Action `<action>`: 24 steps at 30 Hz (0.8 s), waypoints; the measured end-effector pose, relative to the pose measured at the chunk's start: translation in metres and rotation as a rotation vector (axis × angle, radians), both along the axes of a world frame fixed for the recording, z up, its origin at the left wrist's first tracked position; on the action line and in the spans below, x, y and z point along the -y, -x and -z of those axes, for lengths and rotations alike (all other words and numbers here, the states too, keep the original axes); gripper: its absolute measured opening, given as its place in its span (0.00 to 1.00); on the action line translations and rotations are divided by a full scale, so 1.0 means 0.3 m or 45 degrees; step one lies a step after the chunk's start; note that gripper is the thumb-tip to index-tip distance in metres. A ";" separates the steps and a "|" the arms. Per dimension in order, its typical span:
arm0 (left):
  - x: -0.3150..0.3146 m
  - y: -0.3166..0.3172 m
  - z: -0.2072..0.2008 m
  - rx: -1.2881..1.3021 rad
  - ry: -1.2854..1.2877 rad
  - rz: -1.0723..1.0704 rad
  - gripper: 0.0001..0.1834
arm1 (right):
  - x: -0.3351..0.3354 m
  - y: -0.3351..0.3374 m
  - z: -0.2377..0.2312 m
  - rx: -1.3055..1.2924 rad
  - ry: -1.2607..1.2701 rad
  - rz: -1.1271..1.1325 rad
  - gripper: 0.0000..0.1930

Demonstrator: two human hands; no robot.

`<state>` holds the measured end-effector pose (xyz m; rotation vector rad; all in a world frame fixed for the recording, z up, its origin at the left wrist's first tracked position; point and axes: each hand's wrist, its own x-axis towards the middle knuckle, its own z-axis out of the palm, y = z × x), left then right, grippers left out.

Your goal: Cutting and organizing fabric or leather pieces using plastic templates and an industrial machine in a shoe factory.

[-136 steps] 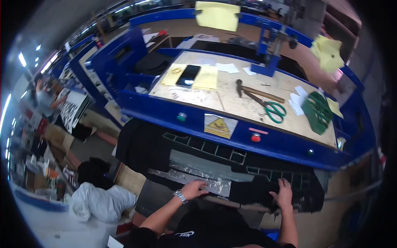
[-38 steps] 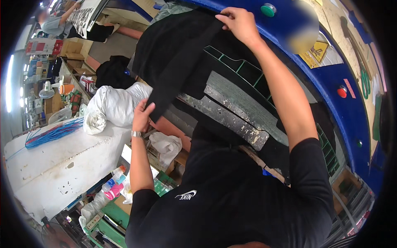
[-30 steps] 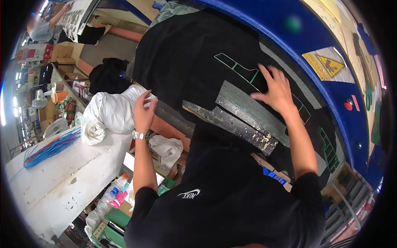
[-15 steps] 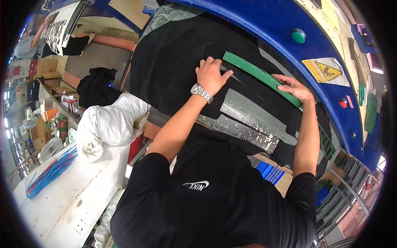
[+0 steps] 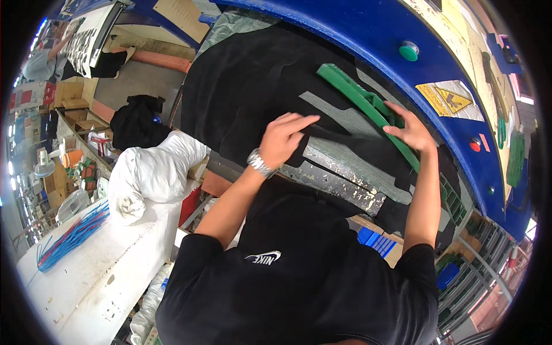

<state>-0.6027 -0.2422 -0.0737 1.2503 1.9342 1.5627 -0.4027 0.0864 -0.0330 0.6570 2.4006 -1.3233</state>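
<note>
My right hand (image 5: 411, 131) grips a long green cutting die (image 5: 352, 92) near its lower right part. The die is tilted, with its ribbed hollow side partly in view. Below it lies black sheet material (image 5: 241, 75), spread over a worn grey-green board (image 5: 345, 164). My left hand (image 5: 282, 141), wearing a metal watch, is at the left end of a narrow black strip (image 5: 345, 133) of this material. Its thumb and fingers close around the strip's end, though the grip itself is partly hidden. A slim gap above the strip shows the board.
A blue machine beam (image 5: 345, 23) with a green button (image 5: 409, 51) and a warning label (image 5: 451, 99) curves along the far side. At left, a white bundle (image 5: 155, 172) and blue and pink cords (image 5: 72, 236) lie on a white table (image 5: 86, 287). Another person (image 5: 43, 63) is at the far left.
The green die has been tipped up from lying flat by my right hand. My left hand has moved nearer to me, and the black strip has shifted the same way, widening the gap above it.
</note>
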 end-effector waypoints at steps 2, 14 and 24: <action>0.101 0.023 -0.054 -0.067 -0.080 0.070 0.28 | 0.033 -0.043 -0.027 -0.077 -0.291 0.003 0.39; 0.175 -0.008 -0.201 -0.508 0.059 0.191 0.25 | 0.074 -0.202 0.092 -0.200 -1.099 0.091 0.35; 0.249 -0.010 -0.199 -0.424 0.196 0.352 0.29 | 0.111 -0.775 0.172 0.095 -1.030 1.253 0.19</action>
